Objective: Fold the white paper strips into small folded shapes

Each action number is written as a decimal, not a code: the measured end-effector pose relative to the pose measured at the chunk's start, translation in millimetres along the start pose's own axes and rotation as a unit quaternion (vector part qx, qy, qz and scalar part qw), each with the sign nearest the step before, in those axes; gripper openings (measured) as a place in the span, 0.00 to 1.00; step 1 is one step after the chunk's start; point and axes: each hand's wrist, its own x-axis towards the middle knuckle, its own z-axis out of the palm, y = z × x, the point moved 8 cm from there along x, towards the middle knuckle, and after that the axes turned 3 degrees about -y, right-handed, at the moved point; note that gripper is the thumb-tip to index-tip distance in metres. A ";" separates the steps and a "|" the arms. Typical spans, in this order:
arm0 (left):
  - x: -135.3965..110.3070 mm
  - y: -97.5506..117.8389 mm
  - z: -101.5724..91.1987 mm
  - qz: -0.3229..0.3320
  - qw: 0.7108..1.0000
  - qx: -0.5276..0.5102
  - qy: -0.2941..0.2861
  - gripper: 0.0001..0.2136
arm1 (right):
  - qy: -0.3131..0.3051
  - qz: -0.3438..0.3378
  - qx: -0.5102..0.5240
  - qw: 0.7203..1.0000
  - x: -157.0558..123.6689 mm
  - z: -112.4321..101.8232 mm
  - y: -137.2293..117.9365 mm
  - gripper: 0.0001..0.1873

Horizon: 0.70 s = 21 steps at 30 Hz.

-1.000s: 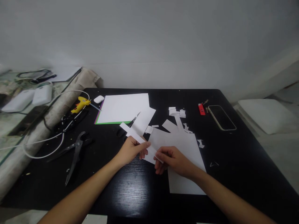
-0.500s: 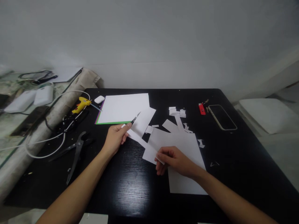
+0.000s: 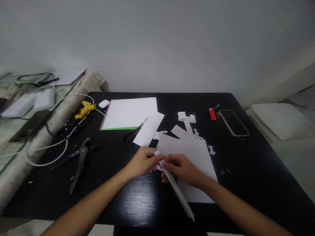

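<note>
Both my hands meet over the black table (image 3: 246, 170) near its front middle. My left hand (image 3: 144, 161) and my right hand (image 3: 180, 168) pinch the upper end of a long white paper strip (image 3: 179, 193), which slants down towards me and to the right. Under my right hand lies a large white sheet (image 3: 197, 154). Another white piece (image 3: 149, 129) lies just beyond my left hand, partly over small black scissors (image 3: 133, 136).
A white sheet on coloured paper (image 3: 130, 113) lies at the back. Paper scraps (image 3: 187, 119), a red lighter (image 3: 212, 114) and a phone (image 3: 233, 122) sit at the right. Large shears (image 3: 80, 159), a yellow glue gun (image 3: 84, 109), cables (image 3: 49, 147) and an earbud case (image 3: 104, 104) are at the left.
My left hand slid out along the strip to its far end, then came back beside my right hand. The strip swung round and now points down towards me.
</note>
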 end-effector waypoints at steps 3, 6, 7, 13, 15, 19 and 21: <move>-1.5 7.2 0.5 0.028 0.999 -0.004 -0.029 0.17 | -0.005 -0.002 -0.003 1.000 -0.6 0.2 -1.0 0.21; -2.3 8.3 -0.2 0.024 0.999 -0.003 -0.027 0.17 | -0.014 -0.007 -0.009 1.000 -1.0 1.8 -1.5 0.20; -2.3 7.6 -0.2 0.020 1.000 -0.002 -0.023 0.17 | -0.016 -0.008 -0.010 1.000 -1.1 2.3 -1.5 0.20; -1.7 2.1 0.6 -0.003 1.000 -0.004 -0.007 0.18 | -0.016 -0.009 -0.010 1.000 -0.9 2.1 -1.0 0.20; -1.7 0.5 0.2 -0.006 1.000 -0.005 -0.006 0.18 | -0.014 -0.008 -0.008 1.000 -1.0 1.4 -0.9 0.20; -1.5 -2.6 -3.7 -0.011 1.000 -0.004 0.007 0.19 | -0.020 0.010 -0.001 1.000 -1.8 2.8 1.0 0.20; -1.0 -2.5 -6.2 -0.008 1.000 -0.009 0.019 0.19 | -0.024 0.018 0.003 1.000 -2.3 3.9 2.0 0.20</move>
